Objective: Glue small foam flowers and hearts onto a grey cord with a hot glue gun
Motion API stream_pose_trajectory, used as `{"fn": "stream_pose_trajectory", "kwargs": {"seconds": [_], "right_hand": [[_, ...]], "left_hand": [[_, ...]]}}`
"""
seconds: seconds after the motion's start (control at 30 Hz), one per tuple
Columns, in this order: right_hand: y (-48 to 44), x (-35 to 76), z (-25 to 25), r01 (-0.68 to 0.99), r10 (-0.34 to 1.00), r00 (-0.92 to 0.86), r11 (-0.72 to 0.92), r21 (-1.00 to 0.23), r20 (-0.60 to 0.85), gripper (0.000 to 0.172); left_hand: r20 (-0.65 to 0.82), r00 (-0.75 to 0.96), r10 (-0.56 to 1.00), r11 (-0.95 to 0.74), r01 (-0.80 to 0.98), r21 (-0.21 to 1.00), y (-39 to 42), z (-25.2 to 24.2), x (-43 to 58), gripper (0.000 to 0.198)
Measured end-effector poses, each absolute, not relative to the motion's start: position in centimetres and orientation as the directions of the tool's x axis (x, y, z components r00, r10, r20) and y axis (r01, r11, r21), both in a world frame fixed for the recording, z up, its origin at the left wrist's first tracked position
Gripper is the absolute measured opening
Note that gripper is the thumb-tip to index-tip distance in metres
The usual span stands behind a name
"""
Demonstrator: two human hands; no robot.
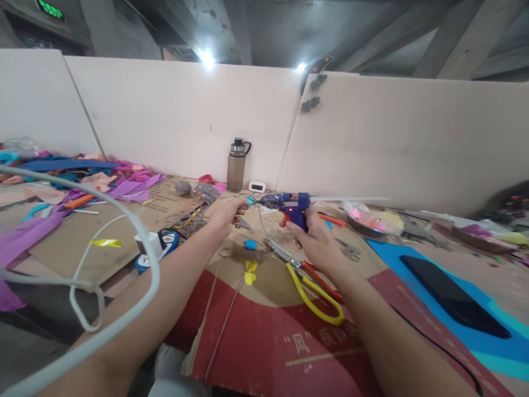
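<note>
My right hand (316, 234) is wrapped round the grip of a blue hot glue gun (295, 201), whose nozzle points left. At the nozzle's tip, my left hand (227, 214) pinches a small teal piece (250, 201); its exact shape is too small to make out. Below the hands, a blue flower-like cut-out (250, 244) and yellow petal-shaped pieces (250, 273) lie on the cardboard (256, 309). Scissors (316, 295) with one yellow and one red handle rest under my right hand, blades partly spread.
A bottle (236, 168) and a small white clock (257, 187) stand by the white partition (177, 116). At left are a tape measure (169, 241), a pale cable (155, 259) and coloured scraps (136, 187). A black phone (452, 295) lies on blue sheets (491, 336) at right.
</note>
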State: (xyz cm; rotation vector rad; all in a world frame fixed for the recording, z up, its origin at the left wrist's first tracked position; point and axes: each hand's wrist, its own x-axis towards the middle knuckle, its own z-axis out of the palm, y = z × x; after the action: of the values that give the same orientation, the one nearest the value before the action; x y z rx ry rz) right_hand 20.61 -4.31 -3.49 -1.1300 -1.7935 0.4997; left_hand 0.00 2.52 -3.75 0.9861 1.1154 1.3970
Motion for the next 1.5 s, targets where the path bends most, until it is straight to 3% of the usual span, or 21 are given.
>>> {"fn": "stream_pose_trajectory", "kwargs": {"seconds": [0.3,1.5], "right_hand": [[-4.29,20.17,-3.45,0.532,0.839,-0.175,0.521,-0.668,0.515,0.043],[-4.32,20.33,-3.73,0.588,0.814,-0.215,0.549,-0.594,0.539,0.043]], "left_hand": [[-0.026,-0.134,0.991,-0.007,-0.244,0.97,2.17,-3.4,0.37,0.018],[-0.023,-0.1,0.995,-0.006,-0.284,0.959,2.12,-3.35,0.59,0.017]]}}
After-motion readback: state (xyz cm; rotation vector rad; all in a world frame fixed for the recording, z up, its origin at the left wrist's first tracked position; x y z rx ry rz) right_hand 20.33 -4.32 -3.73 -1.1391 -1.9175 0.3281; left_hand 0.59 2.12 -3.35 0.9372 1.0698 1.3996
